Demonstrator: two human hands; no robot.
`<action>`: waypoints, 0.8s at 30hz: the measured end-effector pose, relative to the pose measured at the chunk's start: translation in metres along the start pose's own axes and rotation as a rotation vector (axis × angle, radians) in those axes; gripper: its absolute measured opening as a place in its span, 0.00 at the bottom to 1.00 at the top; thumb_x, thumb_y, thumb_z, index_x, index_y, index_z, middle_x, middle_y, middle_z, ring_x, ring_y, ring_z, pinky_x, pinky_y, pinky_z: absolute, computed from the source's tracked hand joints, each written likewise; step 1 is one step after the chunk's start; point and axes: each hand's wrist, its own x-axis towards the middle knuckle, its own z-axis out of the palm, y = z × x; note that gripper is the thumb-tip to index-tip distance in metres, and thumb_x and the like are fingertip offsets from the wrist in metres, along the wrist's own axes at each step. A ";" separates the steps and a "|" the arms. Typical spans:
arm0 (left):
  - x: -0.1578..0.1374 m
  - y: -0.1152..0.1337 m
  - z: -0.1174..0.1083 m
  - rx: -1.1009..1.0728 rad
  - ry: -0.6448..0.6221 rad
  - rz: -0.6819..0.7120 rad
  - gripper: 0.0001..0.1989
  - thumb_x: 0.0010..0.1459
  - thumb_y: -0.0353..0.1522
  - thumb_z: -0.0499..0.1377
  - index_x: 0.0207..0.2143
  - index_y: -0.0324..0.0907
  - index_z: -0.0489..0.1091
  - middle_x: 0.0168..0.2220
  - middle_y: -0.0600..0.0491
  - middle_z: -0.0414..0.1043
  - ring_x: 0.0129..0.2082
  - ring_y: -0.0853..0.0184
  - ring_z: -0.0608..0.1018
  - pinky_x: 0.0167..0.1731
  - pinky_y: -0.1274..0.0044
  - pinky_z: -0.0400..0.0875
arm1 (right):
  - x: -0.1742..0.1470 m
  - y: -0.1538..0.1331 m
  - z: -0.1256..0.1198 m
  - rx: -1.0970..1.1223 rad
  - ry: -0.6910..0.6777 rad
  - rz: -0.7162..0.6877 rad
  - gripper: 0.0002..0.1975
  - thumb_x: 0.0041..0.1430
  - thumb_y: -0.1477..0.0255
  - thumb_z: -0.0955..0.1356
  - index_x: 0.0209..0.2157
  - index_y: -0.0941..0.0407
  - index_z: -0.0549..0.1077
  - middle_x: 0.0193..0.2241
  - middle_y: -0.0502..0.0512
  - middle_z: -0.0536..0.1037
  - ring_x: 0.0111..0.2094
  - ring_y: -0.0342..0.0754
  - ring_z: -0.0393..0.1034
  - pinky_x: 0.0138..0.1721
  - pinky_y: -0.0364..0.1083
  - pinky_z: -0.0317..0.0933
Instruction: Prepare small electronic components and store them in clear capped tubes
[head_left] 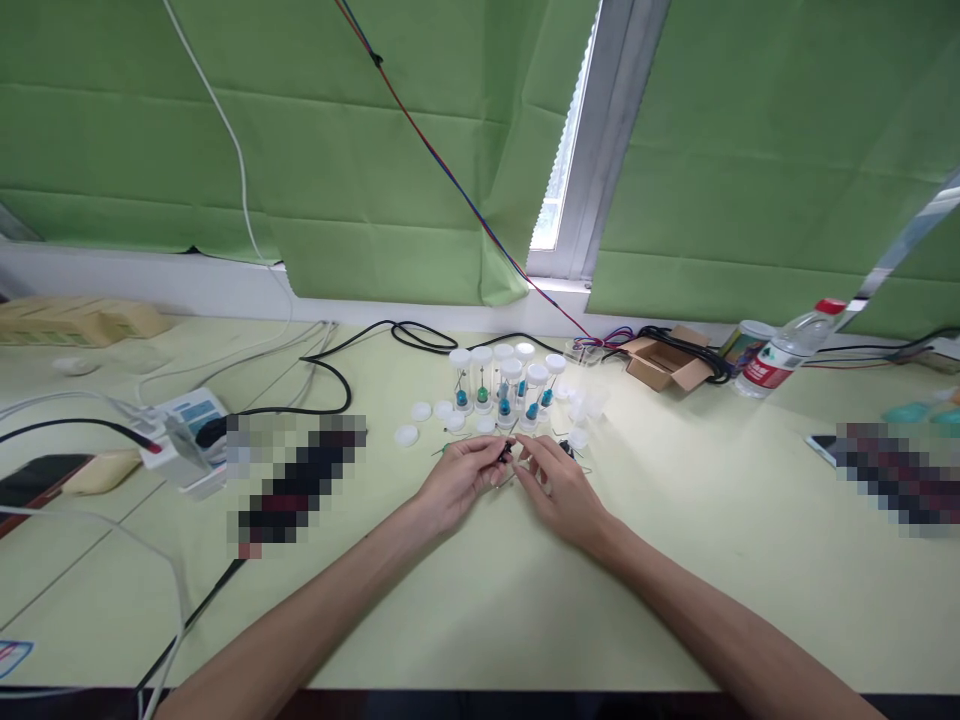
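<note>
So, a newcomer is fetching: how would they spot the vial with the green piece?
On the pale table, beyond the left hand and right hand, stands a cluster of white-capped clear vials. Just right of the leftmost vial stands your vial: its piece is green; neighbours show blue.

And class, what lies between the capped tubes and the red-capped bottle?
In the head view, small translucent pieces, then an open cardboard box with black cable beside it, then a lidded container close to the bottle.
</note>
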 end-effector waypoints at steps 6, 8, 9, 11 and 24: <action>0.004 0.013 -0.006 -0.019 0.083 0.050 0.05 0.57 0.24 0.61 0.34 0.31 0.78 0.30 0.46 0.75 0.27 0.74 0.75 0.29 0.85 0.73 | 0.000 0.001 -0.001 -0.089 -0.016 0.034 0.15 0.65 0.74 0.62 0.53 0.55 0.65 0.41 0.60 0.71 0.39 0.52 0.69 0.42 0.52 0.67; 0.007 0.016 -0.010 -0.026 0.087 0.070 0.05 0.57 0.23 0.60 0.33 0.32 0.77 0.29 0.46 0.74 0.27 0.74 0.75 0.28 0.86 0.73 | 0.000 0.002 -0.001 -0.120 -0.054 0.025 0.14 0.64 0.74 0.63 0.51 0.55 0.67 0.42 0.61 0.71 0.43 0.54 0.68 0.45 0.54 0.66; 0.008 0.017 -0.012 -0.033 0.086 0.085 0.05 0.57 0.23 0.60 0.33 0.32 0.77 0.29 0.47 0.74 0.27 0.74 0.75 0.28 0.86 0.73 | 0.000 0.002 0.000 -0.134 -0.070 0.017 0.14 0.64 0.74 0.64 0.51 0.56 0.67 0.43 0.62 0.71 0.44 0.54 0.67 0.46 0.55 0.65; 0.011 0.018 -0.015 -0.061 0.092 0.109 0.05 0.57 0.22 0.60 0.33 0.32 0.77 0.29 0.47 0.73 0.27 0.74 0.75 0.28 0.85 0.74 | 0.000 0.001 0.001 -0.160 -0.100 0.000 0.13 0.62 0.74 0.65 0.49 0.56 0.68 0.42 0.62 0.71 0.45 0.56 0.66 0.47 0.56 0.64; 0.013 0.023 -0.015 -0.153 0.066 0.089 0.05 0.57 0.21 0.58 0.32 0.32 0.74 0.30 0.48 0.72 0.28 0.73 0.76 0.28 0.85 0.74 | 0.001 0.003 0.011 -0.222 -0.203 -0.069 0.03 0.63 0.78 0.65 0.37 0.56 0.69 0.40 0.58 0.71 0.44 0.52 0.64 0.47 0.53 0.59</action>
